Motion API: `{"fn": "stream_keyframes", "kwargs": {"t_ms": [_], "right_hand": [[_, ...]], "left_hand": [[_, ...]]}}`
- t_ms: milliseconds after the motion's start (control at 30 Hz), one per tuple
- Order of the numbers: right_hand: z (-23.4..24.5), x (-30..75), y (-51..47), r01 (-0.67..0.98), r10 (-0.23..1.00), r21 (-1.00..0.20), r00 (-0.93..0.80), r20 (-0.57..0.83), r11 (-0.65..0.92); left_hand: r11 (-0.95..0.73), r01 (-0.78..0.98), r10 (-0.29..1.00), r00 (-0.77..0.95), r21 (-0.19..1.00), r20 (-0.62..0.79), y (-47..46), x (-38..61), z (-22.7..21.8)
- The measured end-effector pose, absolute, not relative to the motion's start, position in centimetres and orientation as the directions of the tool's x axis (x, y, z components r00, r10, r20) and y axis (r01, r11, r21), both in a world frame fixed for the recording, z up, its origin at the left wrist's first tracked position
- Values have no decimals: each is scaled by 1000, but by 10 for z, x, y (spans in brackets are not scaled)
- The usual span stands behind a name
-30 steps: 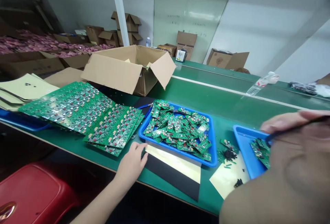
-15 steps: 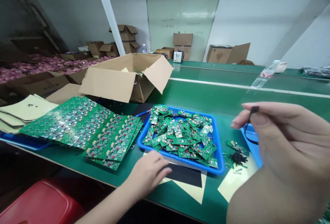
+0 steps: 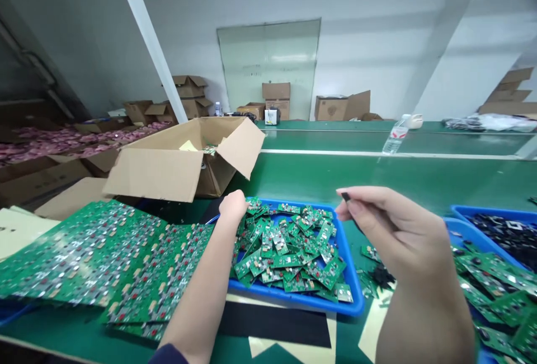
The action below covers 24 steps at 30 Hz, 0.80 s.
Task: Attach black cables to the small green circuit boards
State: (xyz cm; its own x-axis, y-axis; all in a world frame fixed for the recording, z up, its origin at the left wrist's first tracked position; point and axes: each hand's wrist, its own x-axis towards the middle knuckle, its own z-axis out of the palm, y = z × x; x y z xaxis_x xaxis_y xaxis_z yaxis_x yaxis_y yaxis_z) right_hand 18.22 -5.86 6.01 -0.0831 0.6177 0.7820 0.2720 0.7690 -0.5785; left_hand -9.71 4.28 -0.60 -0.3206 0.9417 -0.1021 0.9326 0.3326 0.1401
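Observation:
My right hand (image 3: 398, 230) is raised right of the blue tray (image 3: 356, 299), thumb and forefinger pinching a thin black strip (image 3: 346, 197). Its lower part is mostly hidden behind the thumb. Stretched forward, my left hand (image 3: 234, 206) is at the tray's far left corner, its fingers turned away and hidden. Beside that wrist lies a thin blue object (image 3: 213, 218), largely covered. Small green circuit boards (image 3: 289, 258) are heaped in the tray. To the left lie large uncut circuit board panels (image 3: 84, 252), overlapping each other.
An open cardboard box (image 3: 159, 171) stands behind the panels. On the right are more circuit boards (image 3: 499, 286) and a blue tray of black parts (image 3: 503, 230). Black scraps (image 3: 381, 276) lie by my right wrist. A water bottle (image 3: 395, 136) stands tilted in view farther back.
My left hand has moved from the tray's near edge to its far left corner. The right hand keeps its pinch on the black strip. My view has shifted right and up.

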Motion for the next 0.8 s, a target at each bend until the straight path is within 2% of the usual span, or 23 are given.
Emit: {"fn": "stream_keyframes", "kwargs": {"t_ms": [333, 533, 667, 767, 800], "right_hand": [[57, 181, -50, 401, 623, -544, -88, 777, 737], [58, 173, -47, 437, 597, -478, -189, 780, 762], [57, 168, -47, 431, 604, -483, -205, 770, 762], [53, 160, -47, 413, 624, -524, -152, 766, 744], [52, 156, -47, 405, 632, -535, -154, 760, 742]], "left_hand": [[256, 937, 967, -243, 238, -82, 41, -99, -5], [254, 921, 964, -265, 295, -4, 30, -89, 11], [151, 892, 968, -222, 425, 121, 3, -81, 41], [-37, 831, 967, -110, 555, 229, -29, -69, 63], [-161, 730, 952, -62, 665, 299, -40, -64, 68]]}}
